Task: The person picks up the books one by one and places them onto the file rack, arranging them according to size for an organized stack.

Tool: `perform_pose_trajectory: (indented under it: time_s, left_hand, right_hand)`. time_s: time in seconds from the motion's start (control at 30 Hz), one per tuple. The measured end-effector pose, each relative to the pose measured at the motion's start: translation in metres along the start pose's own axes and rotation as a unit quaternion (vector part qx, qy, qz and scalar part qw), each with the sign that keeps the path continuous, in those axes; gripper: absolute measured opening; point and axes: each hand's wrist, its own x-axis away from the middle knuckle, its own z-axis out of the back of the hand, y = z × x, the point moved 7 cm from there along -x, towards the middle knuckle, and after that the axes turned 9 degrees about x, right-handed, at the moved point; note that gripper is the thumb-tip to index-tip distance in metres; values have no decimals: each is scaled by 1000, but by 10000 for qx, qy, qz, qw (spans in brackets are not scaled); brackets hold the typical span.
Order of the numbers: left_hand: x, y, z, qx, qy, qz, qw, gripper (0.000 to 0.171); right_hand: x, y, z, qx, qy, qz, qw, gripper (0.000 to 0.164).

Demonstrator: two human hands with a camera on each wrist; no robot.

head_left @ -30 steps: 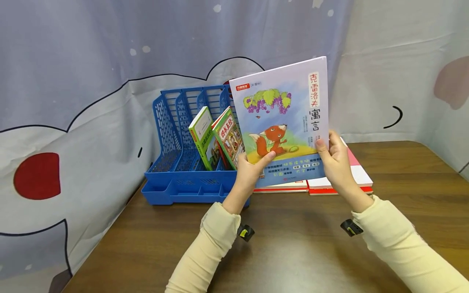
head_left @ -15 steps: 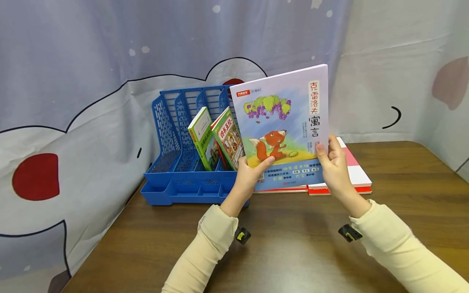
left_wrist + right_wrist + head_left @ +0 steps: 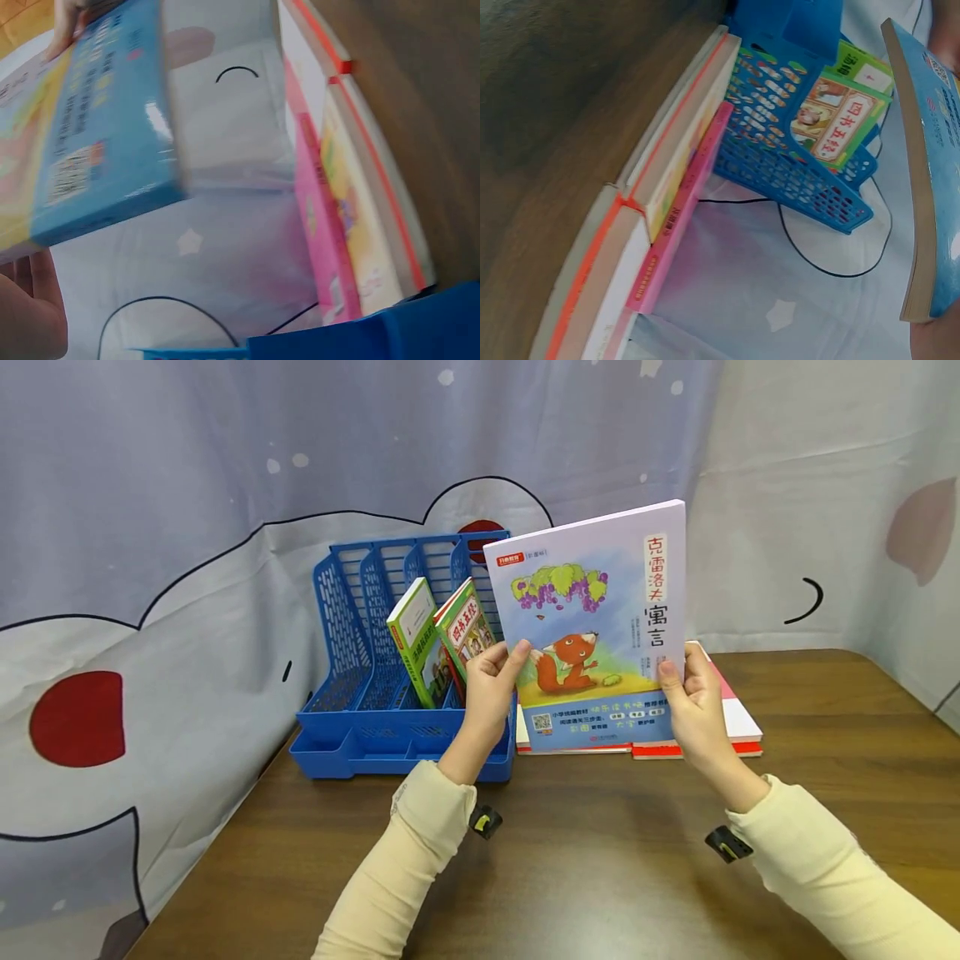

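Observation:
A picture book [image 3: 592,627] with a fox and grapes on its cover is held up above the table, slightly tilted, cover facing me. At its left edge, my left hand [image 3: 487,697] pinches it with the thumb in front. My right hand [image 3: 699,714] grips the lower right edge, thumb on the cover; its other fingers are partly behind the book. In the left wrist view, the blue lower part of the book [image 3: 112,112] shows close up. From the right wrist view, its page edges [image 3: 916,195] can be seen, with a hand at each end.
Left of the book stands a blue slotted file rack [image 3: 397,739]. A green book [image 3: 414,639] and another illustrated book [image 3: 465,627] lean in its slots. Several books lie behind the held one, including a pink book [image 3: 682,210] and a thick red-edged book [image 3: 738,727]. A patterned curtain [image 3: 210,610] hangs behind.
The book has come down and shifted slightly right. My left hand has slid outward from the cover's lower left to the left edge, uncovering the printed square code. My right hand keeps its grip.

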Motion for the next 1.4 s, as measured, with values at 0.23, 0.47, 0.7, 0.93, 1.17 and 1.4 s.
perform_pose_trajectory:
  time_s: [0.23, 0.47, 0.7, 0.93, 1.17, 1.4]
  left_hand:
    - [-19, 25, -5, 418, 102, -77, 9990, 42]
    - [-32, 39, -11, 327, 208, 113, 9992, 25]
    - [-32, 34, -13, 87, 236, 407, 9989, 25]
    - [-34, 27, -15, 144, 238, 736, 9969, 27]
    - [-39, 29, -22, 234, 143, 891, 9956, 28]
    - [-48, 40, -27, 366, 400, 724, 9959, 28]
  right_hand:
    - [3, 5, 2, 117, 61, -39, 9999, 20]
    - [0, 2, 0, -20, 115, -3, 9999, 19]
    - [1, 3, -1, -105, 199, -91, 9997, 19]
    - [2, 5, -2, -121, 205, -158, 9996, 19]
    - [0, 6, 0, -278, 325, -280, 9987, 16]
    - [-6, 0, -2, -260, 279, -161, 9991, 22]
